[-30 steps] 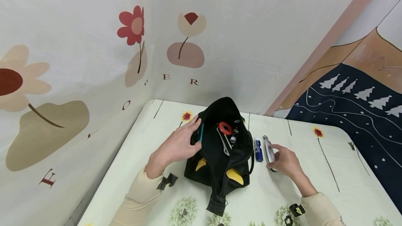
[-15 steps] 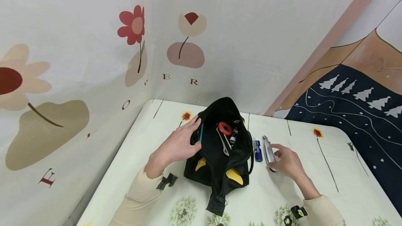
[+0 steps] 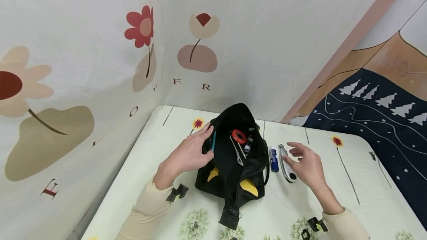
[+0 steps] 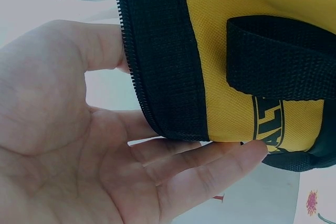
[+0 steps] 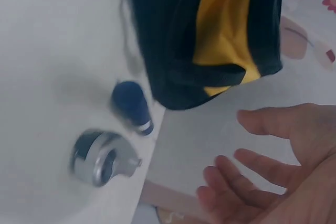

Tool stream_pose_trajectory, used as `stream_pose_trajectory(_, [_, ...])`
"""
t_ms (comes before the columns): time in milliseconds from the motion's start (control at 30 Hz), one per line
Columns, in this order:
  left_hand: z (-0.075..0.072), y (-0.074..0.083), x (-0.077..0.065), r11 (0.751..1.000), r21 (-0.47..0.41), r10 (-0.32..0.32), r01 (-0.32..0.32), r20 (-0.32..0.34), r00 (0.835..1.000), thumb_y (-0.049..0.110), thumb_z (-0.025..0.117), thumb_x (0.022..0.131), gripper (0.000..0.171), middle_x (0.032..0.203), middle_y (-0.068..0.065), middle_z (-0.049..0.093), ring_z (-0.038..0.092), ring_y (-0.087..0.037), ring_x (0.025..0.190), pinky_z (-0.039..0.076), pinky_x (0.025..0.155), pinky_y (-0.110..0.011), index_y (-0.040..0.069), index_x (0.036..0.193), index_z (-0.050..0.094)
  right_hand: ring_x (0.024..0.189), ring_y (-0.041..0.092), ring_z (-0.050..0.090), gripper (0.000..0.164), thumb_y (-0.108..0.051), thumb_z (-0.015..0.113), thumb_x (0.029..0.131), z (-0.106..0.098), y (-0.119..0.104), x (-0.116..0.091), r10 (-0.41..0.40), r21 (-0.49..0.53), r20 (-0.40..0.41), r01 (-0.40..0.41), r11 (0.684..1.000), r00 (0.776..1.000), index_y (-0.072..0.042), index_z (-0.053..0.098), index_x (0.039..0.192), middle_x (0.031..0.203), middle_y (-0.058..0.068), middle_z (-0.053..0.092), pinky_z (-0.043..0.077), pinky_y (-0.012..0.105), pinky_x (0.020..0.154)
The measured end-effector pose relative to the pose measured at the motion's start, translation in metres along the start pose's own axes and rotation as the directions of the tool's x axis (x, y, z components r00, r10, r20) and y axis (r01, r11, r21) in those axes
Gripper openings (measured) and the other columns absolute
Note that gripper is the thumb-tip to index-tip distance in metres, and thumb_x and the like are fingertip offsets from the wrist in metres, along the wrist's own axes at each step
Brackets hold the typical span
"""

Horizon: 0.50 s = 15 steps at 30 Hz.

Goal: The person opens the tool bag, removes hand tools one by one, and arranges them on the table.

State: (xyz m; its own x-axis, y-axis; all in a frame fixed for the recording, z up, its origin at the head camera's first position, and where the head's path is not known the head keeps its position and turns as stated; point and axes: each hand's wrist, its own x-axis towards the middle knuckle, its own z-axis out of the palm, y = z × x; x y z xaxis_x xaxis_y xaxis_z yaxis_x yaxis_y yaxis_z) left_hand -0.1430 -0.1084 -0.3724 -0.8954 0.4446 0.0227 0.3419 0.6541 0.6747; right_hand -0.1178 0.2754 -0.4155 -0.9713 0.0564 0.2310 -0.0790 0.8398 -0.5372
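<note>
A black and yellow tool bag (image 3: 223,180) stands on the table with its zipped mouth spread. My left hand (image 3: 190,149) holds the bag's left edge, thumb on one side and fingers along the yellow outer side (image 4: 220,66). Inside the bag lie a utility knife (image 3: 238,151), a red ring-shaped roll (image 3: 239,136) and a small dark tube with a pale end (image 3: 248,144). My right hand (image 3: 307,164) hovers with spread, relaxed fingers beside a silver utility knife (image 3: 286,166) that lies on the table. Between that knife and the bag lies a blue glue stick (image 3: 274,159).
A white flowered cloth covers the table (image 3: 333,180). Pale printed curtains (image 3: 267,47) rise behind it, with a dark tree-patterned cloth (image 3: 373,121) at the right. The bag's black strap end (image 3: 230,217) hangs toward the near side.
My right hand has let go of the silver utility knife and lifted slightly away, fingers spreading. The knife stays beside the glue stick. My left hand and the bag keep their places.
</note>
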Motion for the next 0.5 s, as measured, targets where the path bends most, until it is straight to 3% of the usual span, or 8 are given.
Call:
stream_pose_trajectory(100, [0.0, 0.0, 0.0, 1.0, -0.001, -0.001, 0.001, 0.0, 1.0, 0.013, 0.065, 0.102, 0.079, 0.184, -0.015, 0.022, 0.066, -0.021, 0.089, 0.037, 0.061, -0.032, -0.001, 0.173, 0.032, 0.098, 0.04, 0.077, 0.038, -0.004, 0.085, 0.095, 0.003, -0.009, 0.0, -0.051, 0.012, -0.108, 0.052, 0.999, 0.993, 0.003, 0.076, 0.132, 0.103, 0.02, 0.08, 0.063, 0.052, 0.089])
stream_pose_trajectory(167, [0.0, 0.0, 0.0, 1.0, -0.003, 0.001, -0.001, 0.0, 1.0, 0.013, 0.065, 0.102, 0.079, 0.184, -0.015, 0.022, 0.065, -0.02, 0.085, 0.037, 0.061, -0.032, -0.001, 0.173, 0.032, 0.094, 0.037, 0.078, 0.036, -0.004, 0.086, 0.095, 0.005, -0.014, 0.0, -0.071, 0.024, -0.174, 0.076, 0.997, 0.982, 0.001, 0.078, 0.129, 0.099, 0.016, 0.081, 0.063, 0.036, 0.085])
stream_pose_trajectory(267, [-0.001, 0.0, 0.0, 1.0, -0.009, 0.005, -0.005, 0.003, 1.0, 0.013, 0.065, 0.101, 0.079, 0.184, -0.016, 0.022, 0.063, -0.019, 0.08, 0.037, 0.061, -0.032, -0.001, 0.172, 0.032, 0.092, 0.036, 0.079, 0.034, -0.002, 0.085, 0.094, 0.007, -0.021, 0.001, -0.084, 0.052, -0.239, 0.099, 0.994, 0.967, -0.001, 0.079, 0.128, 0.097, 0.014, 0.081, 0.051, 0.011, 0.082])
stream_pose_trajectory(333, [-0.001, 0.0, 0.0, 1.0, -0.012, 0.006, -0.006, 0.006, 1.0, 0.013, 0.065, 0.102, 0.079, 0.184, -0.016, 0.022, 0.061, -0.016, 0.076, 0.037, 0.061, -0.032, -0.002, 0.172, 0.032, 0.09, 0.037, 0.079, 0.035, 0.0, 0.085, 0.094, 0.008, -0.025, 0.001, -0.092, 0.07, -0.268, 0.114, 0.991, 0.959, -0.001, 0.079, 0.128, 0.096, 0.014, 0.081, 0.043, 0.002, 0.081])
stream_pose_trajectory(400, [-0.001, 0.0, -0.001, 1.0, -0.014, 0.005, -0.005, 0.009, 1.0, 0.013, 0.064, 0.102, 0.079, 0.184, -0.016, 0.021, 0.057, -0.013, 0.069, 0.036, 0.061, -0.032, -0.001, 0.173, 0.032, 0.089, 0.037, 0.079, 0.035, 0.002, 0.084, 0.093, 0.008, -0.03, 0.002, -0.104, 0.084, -0.293, 0.134, 0.987, 0.951, -0.001, 0.079, 0.128, 0.096, 0.014, 0.08, 0.042, 0.001, 0.081])
stream_pose_trajectory(500, [-0.001, 0.001, -0.001, 1.0, -0.018, 0.0, 0.001, 0.01, 1.0, 0.013, 0.064, 0.102, 0.079, 0.184, -0.016, 0.021, 0.056, -0.021, 0.063, 0.037, 0.061, -0.032, -0.001, 0.173, 0.031, 0.086, 0.027, 0.077, 0.035, 0.005, 0.084, 0.092, 0.008, -0.038, 0.004, -0.134, 0.11, -0.335, 0.18, 0.978, 0.933, -0.001, 0.079, 0.126, 0.095, 0.014, 0.08, 0.046, 0.003, 0.08])
